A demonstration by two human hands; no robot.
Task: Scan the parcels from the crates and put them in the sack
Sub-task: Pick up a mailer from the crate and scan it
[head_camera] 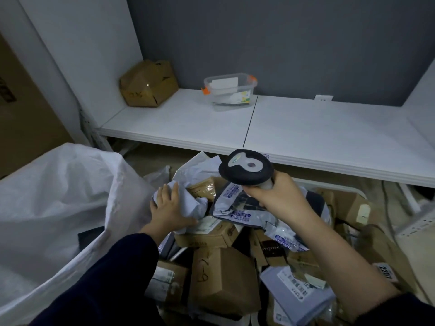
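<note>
A heap of parcels fills the lower middle: brown cardboard boxes (222, 281) and grey plastic mailers (242, 208). My left hand (168, 209) grips a crumpled white-grey mailer (190, 203) at the heap's left edge, fingers wrapped over it. My right hand (277, 196) holds a black handheld scanner (246, 167) by its handle, its head above the heap. The white woven sack (58, 198) stands open on the left, right beside my left hand. The crates under the parcels are hidden.
A white shelf (282, 128) runs across behind the heap. On it sit a dented cardboard box (147, 83) and a clear plastic tub (231, 90) with orange clips. A large carton (21, 109) stands at far left. Cables lie at right.
</note>
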